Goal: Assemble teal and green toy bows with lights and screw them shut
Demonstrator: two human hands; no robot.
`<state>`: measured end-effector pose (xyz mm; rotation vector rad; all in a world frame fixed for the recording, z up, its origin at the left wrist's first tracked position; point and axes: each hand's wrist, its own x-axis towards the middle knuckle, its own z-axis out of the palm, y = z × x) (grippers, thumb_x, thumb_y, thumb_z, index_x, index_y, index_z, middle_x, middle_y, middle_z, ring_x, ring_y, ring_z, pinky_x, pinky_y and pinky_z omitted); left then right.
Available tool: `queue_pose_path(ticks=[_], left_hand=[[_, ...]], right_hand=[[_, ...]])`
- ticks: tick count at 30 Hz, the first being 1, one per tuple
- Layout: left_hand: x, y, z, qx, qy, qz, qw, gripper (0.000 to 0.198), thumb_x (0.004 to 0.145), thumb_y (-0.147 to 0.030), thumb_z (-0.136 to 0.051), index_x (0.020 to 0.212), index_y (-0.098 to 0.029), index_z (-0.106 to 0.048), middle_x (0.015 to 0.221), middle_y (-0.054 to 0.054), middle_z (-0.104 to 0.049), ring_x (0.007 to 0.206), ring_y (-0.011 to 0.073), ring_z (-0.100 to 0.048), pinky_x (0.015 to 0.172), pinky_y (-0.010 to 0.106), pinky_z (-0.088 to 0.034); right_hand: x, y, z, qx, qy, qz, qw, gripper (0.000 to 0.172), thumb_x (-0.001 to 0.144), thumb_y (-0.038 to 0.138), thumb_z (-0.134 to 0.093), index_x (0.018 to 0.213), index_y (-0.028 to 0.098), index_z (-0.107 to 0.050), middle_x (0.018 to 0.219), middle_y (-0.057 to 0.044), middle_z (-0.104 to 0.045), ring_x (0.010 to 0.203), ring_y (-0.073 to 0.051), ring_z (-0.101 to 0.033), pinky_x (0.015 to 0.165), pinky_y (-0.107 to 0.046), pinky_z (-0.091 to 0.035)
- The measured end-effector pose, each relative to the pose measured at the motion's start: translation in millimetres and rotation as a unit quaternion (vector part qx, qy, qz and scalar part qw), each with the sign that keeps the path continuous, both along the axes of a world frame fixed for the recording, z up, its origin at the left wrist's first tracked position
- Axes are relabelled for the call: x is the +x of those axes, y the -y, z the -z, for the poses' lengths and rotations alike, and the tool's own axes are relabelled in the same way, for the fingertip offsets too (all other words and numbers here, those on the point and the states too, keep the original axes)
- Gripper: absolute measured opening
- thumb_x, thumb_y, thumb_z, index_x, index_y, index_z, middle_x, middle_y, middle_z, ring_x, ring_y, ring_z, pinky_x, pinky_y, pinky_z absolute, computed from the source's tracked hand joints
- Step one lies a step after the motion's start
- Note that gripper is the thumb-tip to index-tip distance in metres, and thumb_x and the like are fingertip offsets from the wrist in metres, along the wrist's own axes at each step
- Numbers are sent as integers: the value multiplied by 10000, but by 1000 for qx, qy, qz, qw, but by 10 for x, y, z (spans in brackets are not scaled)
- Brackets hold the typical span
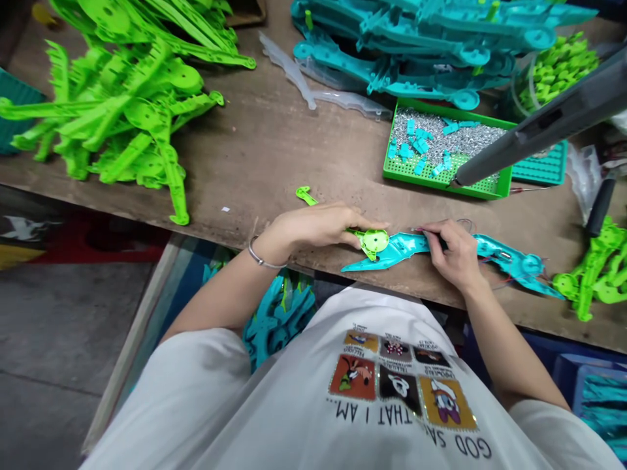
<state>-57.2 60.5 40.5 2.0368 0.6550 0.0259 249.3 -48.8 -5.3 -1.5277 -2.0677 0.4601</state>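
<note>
A long blue plastic shell [404, 248] lies along the table's front edge, its inner side up, with thin wires near its right part. My left hand [328, 225], with a bangle at the wrist, is closed on a bright green plastic arm piece [375, 243]. The round end of that piece rests over the shell's left part. My right hand [453, 251] is pinched over the middle of the shell; what its fingertips hold is too small to make out. Another green end [304, 194] sticks out beyond my left hand.
Green parts [142, 111] are heaped at the left, blue shells [406, 46] stacked at the back. A green tray [445, 181] holds screws and small blue pieces. A grey electric screwdriver [533, 130] slants over it. More green parts [607, 261] lie at right.
</note>
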Motion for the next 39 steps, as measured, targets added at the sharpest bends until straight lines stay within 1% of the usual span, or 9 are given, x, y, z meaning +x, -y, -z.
queue_pose_path(ticks=[3,8,16,21,24,28,32,35,39], left_hand=[[21,-34,-2,-32,23,-14,999,496,789,-300,-821,1264,-419,-744,1094,2,-791,939,242,-713,808,268,-465],[32,-121,37,-58,-7,67,996,448,792,-299,-786,1228,-400,-770,1009,6,-782,843,219,-683,748,250,-449],[-15,90,33,100,-70,65,990,428,937,-325,-667,1361,-369,-699,984,50,-705,855,213,-628,827,295,-445],[-59,560,-72,232,-99,24,967,1019,836,-717,-706,1636,-194,-352,1325,189,-598,1208,386,-552,1114,544,-369],[-71,790,-3,274,-99,-29,956,1146,813,-684,-756,1663,-127,-224,1322,197,-597,1234,381,-541,1200,583,-280],[-83,858,104,299,-78,-61,949,1111,868,-607,-742,1675,-123,-152,1247,165,-638,1179,347,-594,1221,581,-267],[-33,816,85,290,-21,-96,952,1058,877,-636,-717,1667,-169,-191,1358,183,-621,1270,362,-579,1240,620,-215],[63,819,44,291,17,-190,938,794,956,-600,-633,1563,-150,-388,1314,169,-656,1234,323,-598,1148,522,-359],[134,842,56,316,-12,-261,912,307,1060,-435,-522,1114,-173,-671,961,75,-720,949,252,-644,941,430,-413]], right_hand=[[-16,10,13,1,4,1,1000,211,1035,243,-521,1119,228,-715,1024,-89,-764,955,-247,-700,872,-420,-552],[-32,25,47,-8,25,-8,1000,215,1035,250,-520,1118,221,-716,1026,-95,-763,968,-259,-692,885,-431,-537],[-37,9,49,16,38,-12,999,200,1031,241,-534,1103,205,-717,985,-88,-757,920,-248,-687,852,-406,-525],[-53,9,58,29,36,-9,999,188,1025,225,-546,1098,201,-717,991,-87,-762,922,-244,-695,846,-399,-524],[-41,14,75,28,31,-9,999,194,1023,221,-548,1111,204,-721,1001,-86,-766,930,-244,-698,844,-398,-518],[-16,-24,-3,28,47,4,999,196,1025,238,-548,1090,206,-730,1003,-87,-776,934,-251,-701,842,-405,-495],[-124,-176,-315,15,44,-16,999,195,1020,270,-566,1071,228,-749,972,-69,-791,935,-258,-709,861,-413,-481],[-341,-346,-578,-39,16,-92,995,215,1018,254,-562,1076,232,-768,1007,-63,-803,946,-246,-730,853,-388,-501],[-648,-537,-744,-116,21,-185,976,234,1004,221,-560,1047,218,-789,1027,-72,-807,948,-254,-749,839,-373,-521]])
